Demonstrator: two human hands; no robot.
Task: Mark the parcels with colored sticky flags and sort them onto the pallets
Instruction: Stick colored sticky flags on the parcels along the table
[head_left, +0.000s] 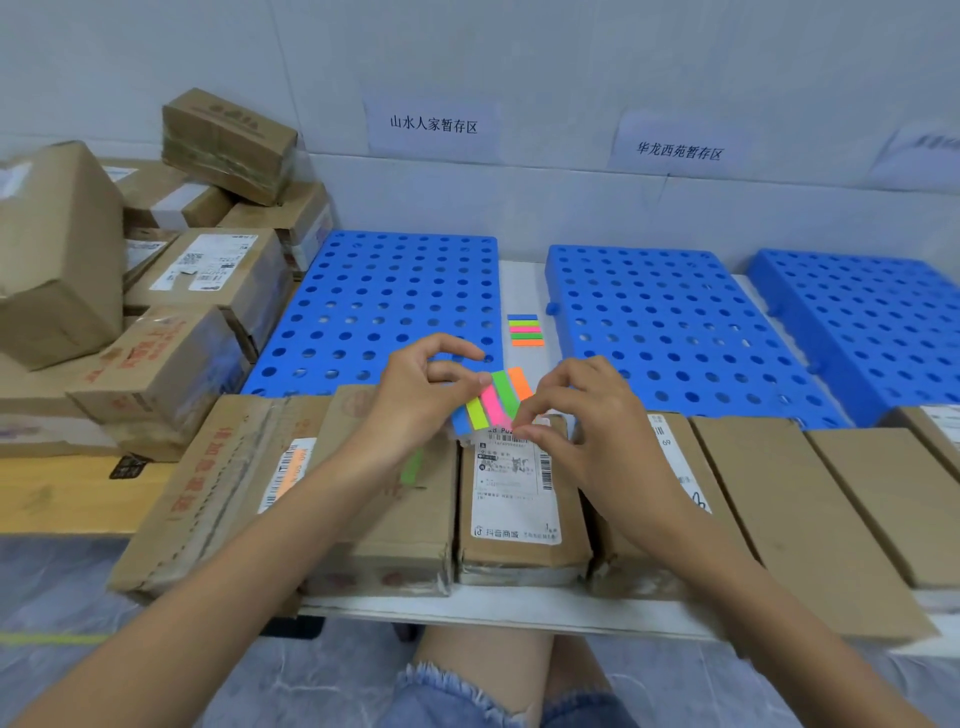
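Showing, at far left, a loose stack of taped cardboard parcels (197, 270), corners crushed and label print too blurred to read. Lying beside it, a blue plastic pallet (395, 301), flat and pierced with rows of round holes. Pinching, with the left hand (421, 384), the upper edge of a sheet of sticky flags (491, 405) between curled thumb and forefinger, the other fingers arching loosely above. Fanning out across that glossy sheet, narrow blue, yellow-green, pink, green and orange strips, hovering over a labelled parcel (519, 499) in the front row. Nipping the sheet's lower right corner with the right hand (587, 415), thumb and fingertips drawn close; hard to tell whether one flag or the backing is being gripped. Resting on the white table between pallets, a second flag pad (525, 330). Continuing rightward, a middle pallet (675, 332), a right pallet (872, 322) cut off by the frame, and plain brown parcels (779, 509) side by side.
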